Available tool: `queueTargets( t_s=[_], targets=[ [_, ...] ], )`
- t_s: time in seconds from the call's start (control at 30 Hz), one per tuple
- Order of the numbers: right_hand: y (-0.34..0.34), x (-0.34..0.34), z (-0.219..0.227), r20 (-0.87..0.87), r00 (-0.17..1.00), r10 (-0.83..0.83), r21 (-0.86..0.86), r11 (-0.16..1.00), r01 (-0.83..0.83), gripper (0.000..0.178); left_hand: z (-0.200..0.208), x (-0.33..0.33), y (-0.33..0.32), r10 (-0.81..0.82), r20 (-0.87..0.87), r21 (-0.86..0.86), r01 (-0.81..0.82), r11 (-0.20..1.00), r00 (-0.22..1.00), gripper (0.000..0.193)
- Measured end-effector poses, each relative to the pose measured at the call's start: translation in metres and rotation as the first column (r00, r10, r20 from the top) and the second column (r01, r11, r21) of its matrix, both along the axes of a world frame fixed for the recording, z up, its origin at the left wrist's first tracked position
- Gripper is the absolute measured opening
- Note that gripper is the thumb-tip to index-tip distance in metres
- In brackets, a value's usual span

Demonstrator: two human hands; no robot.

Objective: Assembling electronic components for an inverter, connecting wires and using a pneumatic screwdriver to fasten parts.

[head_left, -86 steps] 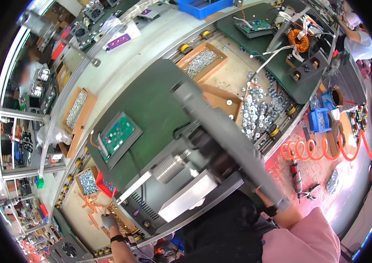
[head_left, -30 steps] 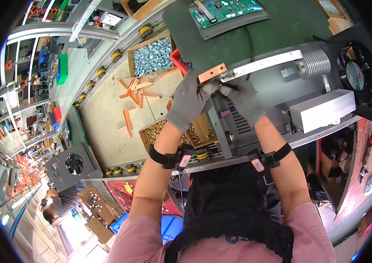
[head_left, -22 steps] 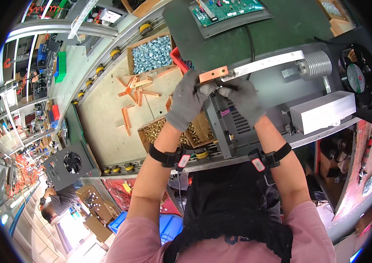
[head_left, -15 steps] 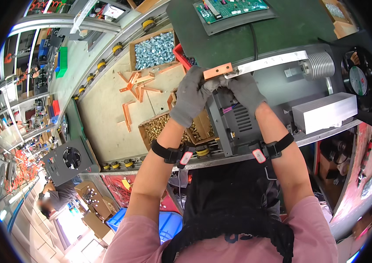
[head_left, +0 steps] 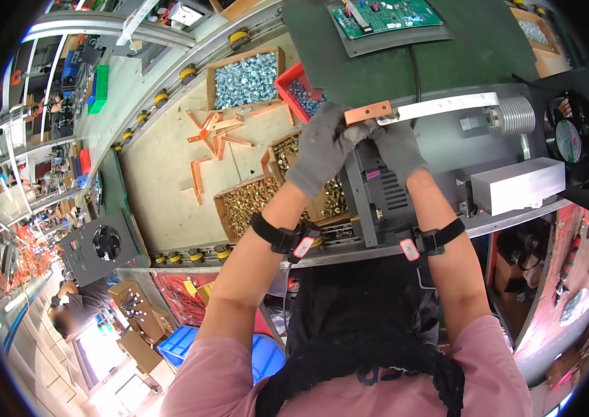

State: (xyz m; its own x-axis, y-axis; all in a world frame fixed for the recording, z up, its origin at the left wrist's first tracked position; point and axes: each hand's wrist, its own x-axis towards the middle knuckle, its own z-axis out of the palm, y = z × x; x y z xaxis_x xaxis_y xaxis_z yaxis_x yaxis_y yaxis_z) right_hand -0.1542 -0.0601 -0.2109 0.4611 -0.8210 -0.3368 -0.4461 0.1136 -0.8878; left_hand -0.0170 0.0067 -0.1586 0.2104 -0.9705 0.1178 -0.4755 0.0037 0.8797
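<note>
My left hand (head_left: 321, 149), in a grey glove, is closed on a short copper bar (head_left: 369, 112) with holes in it. One end of a long silver metal strip (head_left: 447, 108) meets the bar. The strip's far end reaches a silver coil (head_left: 515, 115). Just under that joint, my right hand (head_left: 399, 149), gloved too, has its fingers curled in against the left fingertips. What it pinches is hidden. Both hands are above the left end of a dark grey metal chassis (head_left: 440, 149), which carries a finned silver block (head_left: 519, 186) and a black fan (head_left: 567, 139).
Left of the chassis are boxes of brass fasteners (head_left: 249, 208) and silver fasteners (head_left: 246, 80), a red bin (head_left: 301, 92) and loose copper brackets (head_left: 217, 132). Beyond the chassis, a green circuit board (head_left: 386, 15) rests on a green mat (head_left: 475, 42). Another person (head_left: 83, 306) is at the lower left.
The view has shifted, so the bench and my hands appear displaced. My grip on the copper bar looks the same, and the bar still meets the silver strip.
</note>
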Motion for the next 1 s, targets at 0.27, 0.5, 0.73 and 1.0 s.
queueTargets(
  t_s=[0.27, 0.5, 0.73, 1.0],
  targets=[
    [-0.041, -0.07, 0.01, 0.147, 0.988, 0.047, 0.386, 0.917, -0.101, 0.041, 0.0, -0.049, -0.044, 0.048, 0.073, 0.023, -0.05, 0.998, 0.996, 0.049],
    [-0.075, -0.118, 0.009, -0.025, 0.994, -0.103, 0.111, 0.988, 0.105, 0.034, -0.009, -0.108, -0.09, 0.037, 0.017, 0.06, -0.037, 0.997, 0.999, 0.048],
    [-0.117, -0.188, 0.028, 0.172, 0.981, -0.087, 0.314, 0.949, 0.029, 0.041, -0.002, -0.17, -0.137, 0.125, 0.114, 0.064, -0.133, 0.989, 0.986, 0.047],
    [-0.117, -0.183, 0.033, 0.096, 0.995, 0.033, -0.451, 0.893, 0.014, 0.04, 0.0, -0.184, -0.136, 0.081, -0.016, -0.023, -0.082, 0.996, 0.997, 0.037]
  ],
)
